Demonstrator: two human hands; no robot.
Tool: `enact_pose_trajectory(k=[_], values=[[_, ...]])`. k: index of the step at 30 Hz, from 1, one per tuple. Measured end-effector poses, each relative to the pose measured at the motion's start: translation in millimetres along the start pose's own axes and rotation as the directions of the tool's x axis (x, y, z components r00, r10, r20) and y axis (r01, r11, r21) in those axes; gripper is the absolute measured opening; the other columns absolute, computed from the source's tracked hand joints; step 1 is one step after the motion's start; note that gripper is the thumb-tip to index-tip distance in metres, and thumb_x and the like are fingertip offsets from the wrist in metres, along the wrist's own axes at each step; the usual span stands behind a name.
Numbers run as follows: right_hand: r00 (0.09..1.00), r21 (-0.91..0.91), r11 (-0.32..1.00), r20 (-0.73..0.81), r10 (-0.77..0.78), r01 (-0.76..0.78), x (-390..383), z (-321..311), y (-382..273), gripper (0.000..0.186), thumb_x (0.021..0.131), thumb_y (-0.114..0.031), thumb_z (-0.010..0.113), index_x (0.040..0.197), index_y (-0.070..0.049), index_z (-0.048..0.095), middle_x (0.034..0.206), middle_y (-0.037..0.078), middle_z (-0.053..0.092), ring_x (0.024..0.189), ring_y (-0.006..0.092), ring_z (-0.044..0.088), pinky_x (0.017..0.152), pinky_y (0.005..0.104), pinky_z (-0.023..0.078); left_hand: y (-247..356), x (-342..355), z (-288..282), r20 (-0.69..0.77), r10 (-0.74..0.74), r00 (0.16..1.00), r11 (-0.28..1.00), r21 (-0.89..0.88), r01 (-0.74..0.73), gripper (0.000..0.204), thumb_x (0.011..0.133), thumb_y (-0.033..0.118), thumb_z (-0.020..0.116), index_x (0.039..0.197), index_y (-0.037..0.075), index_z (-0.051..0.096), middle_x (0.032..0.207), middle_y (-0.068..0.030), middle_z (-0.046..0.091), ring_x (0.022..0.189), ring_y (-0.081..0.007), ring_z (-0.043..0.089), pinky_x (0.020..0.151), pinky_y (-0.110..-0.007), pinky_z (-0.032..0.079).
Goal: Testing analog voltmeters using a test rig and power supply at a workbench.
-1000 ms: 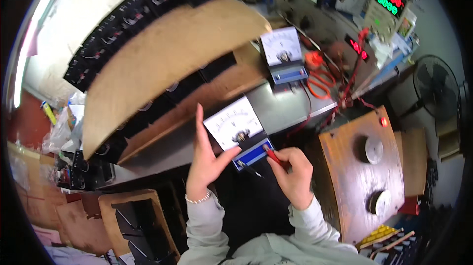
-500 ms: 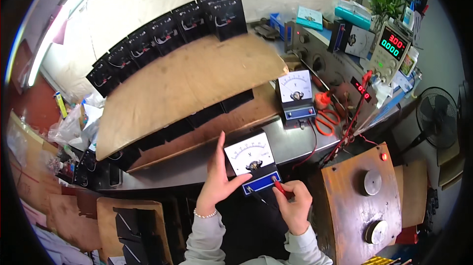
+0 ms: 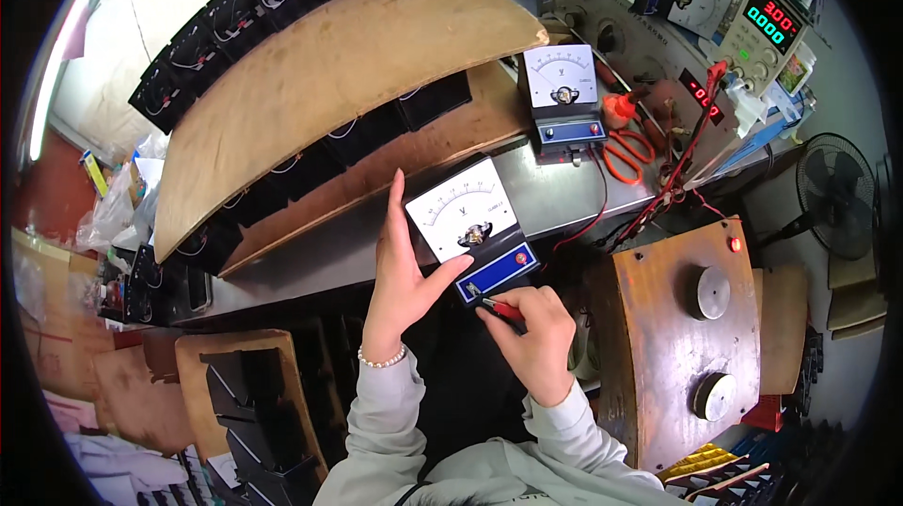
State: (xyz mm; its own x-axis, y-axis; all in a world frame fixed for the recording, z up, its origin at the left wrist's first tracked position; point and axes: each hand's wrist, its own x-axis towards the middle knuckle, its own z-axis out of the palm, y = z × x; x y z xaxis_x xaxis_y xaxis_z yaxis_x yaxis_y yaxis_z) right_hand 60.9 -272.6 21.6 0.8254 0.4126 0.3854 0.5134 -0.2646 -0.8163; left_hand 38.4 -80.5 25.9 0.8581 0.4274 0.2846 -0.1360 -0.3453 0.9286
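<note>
My left hand (image 3: 400, 290) grips an analog voltmeter (image 3: 463, 200) by its left edge, thumb over the lower front and fingers along the side. The meter is tilted, with a white dial, a dark body and a blue terminal strip (image 3: 496, 273) with two terminals. In a pinch, my right hand (image 3: 538, 341) holds a red test probe (image 3: 506, 309) whose dark tip lies close to the strip's left terminal. Whether the tip touches it I cannot tell. A second voltmeter (image 3: 562, 83) stands upright on the bench beyond, with leads at its base.
Black meter housings line a wooden shelf (image 3: 348, 64), with more beneath. Orange-handled scissors (image 3: 628, 156) lie beside the second meter. A power supply (image 3: 764, 31) glows at the back right. At right stands a wooden box (image 3: 677, 346) with two metal discs; black housings (image 3: 254, 412) sit lower left.
My right hand has shifted the red probe from the right terminal to beside the left one. The view has tipped down, so the bench appears higher. My left hand keeps the voltmeter.
</note>
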Motion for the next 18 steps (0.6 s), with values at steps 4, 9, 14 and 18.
enact_pose_trajectory(k=[4, 9, 14, 18], values=[[0.996, 0.031, 0.997, 0.056, -0.066, 0.064, -19.1, -12.7, 7.3, 0.024, 0.070, 0.002, 0.084, 0.085, -0.001, 0.067, 0.080, 0.008, 0.067, 0.067, 0.0231, 0.060, 0.062, 0.0329, 0.049, -4.5, -3.2, -4.4, -0.001, 0.021, 1.000, 0.996, 0.089, -0.021, 0.114, 0.076, 0.018, 0.086, 0.161, 0.005, 0.011, 0.144, -0.0270, 0.049, 0.131, -0.0387, 0.053, 0.111, -0.044, 0.038], [0.992, 0.053, 0.996, 0.103, 0.071, -0.077, -48.7, -31.5, 9.6, 0.020, 0.074, -0.001, 0.085, 0.086, 0.000, 0.068, 0.075, 0.010, 0.065, 0.065, 0.0219, 0.062, 0.057, 0.0301, 0.046, -7.6, -4.8, -1.0, -0.027, 0.027, 0.999, 0.998, 0.062, -0.025, 0.114, 0.073, 0.022, 0.088, 0.160, 0.003, 0.016, 0.145, -0.0284, 0.048, 0.132, -0.0415, 0.051, 0.111, -0.045, 0.039], [0.949, -0.018, 0.973, 0.217, 0.230, -0.231, -56.2, -19.7, 12.5, 0.021, 0.075, -0.005, 0.086, 0.090, 0.001, 0.072, 0.075, 0.012, 0.066, 0.063, 0.0204, 0.065, 0.058, 0.0301, 0.049, -19.1, -19.0, -18.9, -0.083, 0.044, 0.996, 0.962, 0.274, -0.020, 0.108, 0.070, 0.031, 0.089, 0.151, -0.006, 0.029, 0.144, -0.0302, 0.047, 0.132, -0.0460, 0.049, 0.111, -0.048, 0.039], [0.952, 0.022, 0.986, 0.266, 0.151, -0.163, -50.4, -16.1, 28.2, 0.018, 0.080, -0.002, 0.083, 0.091, 0.004, 0.070, 0.077, 0.012, 0.065, 0.068, 0.0156, 0.063, 0.063, 0.0287, 0.051, 35.5, -60.1, -18.3, -0.247, 0.184, 0.951, 0.844, 0.536, -0.024, 0.087, 0.064, 0.028, 0.091, 0.133, -0.002, 0.047, 0.124, -0.0231, 0.054, 0.112, -0.0444, 0.056, 0.098, -0.050, 0.045]])
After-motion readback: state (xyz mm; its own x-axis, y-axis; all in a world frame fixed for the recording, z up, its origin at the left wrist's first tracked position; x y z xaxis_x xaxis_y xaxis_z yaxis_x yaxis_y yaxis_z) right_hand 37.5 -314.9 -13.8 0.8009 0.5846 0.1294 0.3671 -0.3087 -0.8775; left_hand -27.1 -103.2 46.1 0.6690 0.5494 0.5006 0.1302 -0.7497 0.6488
